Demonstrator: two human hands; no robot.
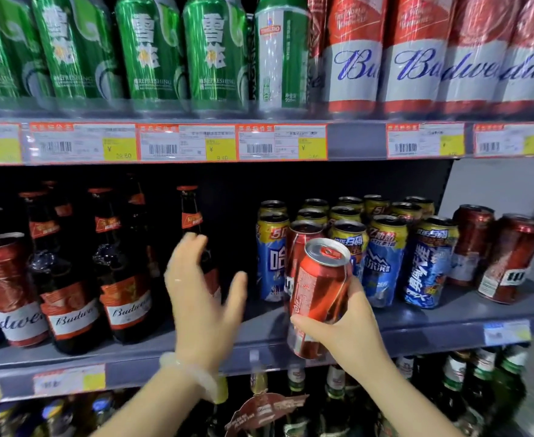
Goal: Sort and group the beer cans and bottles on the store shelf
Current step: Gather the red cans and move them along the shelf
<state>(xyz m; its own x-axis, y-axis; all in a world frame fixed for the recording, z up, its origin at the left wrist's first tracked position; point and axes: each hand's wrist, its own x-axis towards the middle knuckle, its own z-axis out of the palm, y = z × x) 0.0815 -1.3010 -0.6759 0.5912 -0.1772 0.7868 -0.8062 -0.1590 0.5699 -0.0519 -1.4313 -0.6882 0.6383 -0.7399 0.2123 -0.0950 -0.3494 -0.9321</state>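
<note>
Head view: right hand (351, 329) fingers (303, 323) wrap red can (321, 294); left hand (202, 288) apart.

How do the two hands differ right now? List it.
The right hand grips a tilted red can; the left hand holds nothing. The right hand's fingers curl round the can; the left hand's are spread near a brown bottle. The left wrist wears a pale bracelet; the right is bare. Both reach toward the middle shelf.

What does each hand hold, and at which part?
The right hand grips the red can around its lower body. The left hand is open, holding nothing.
</note>
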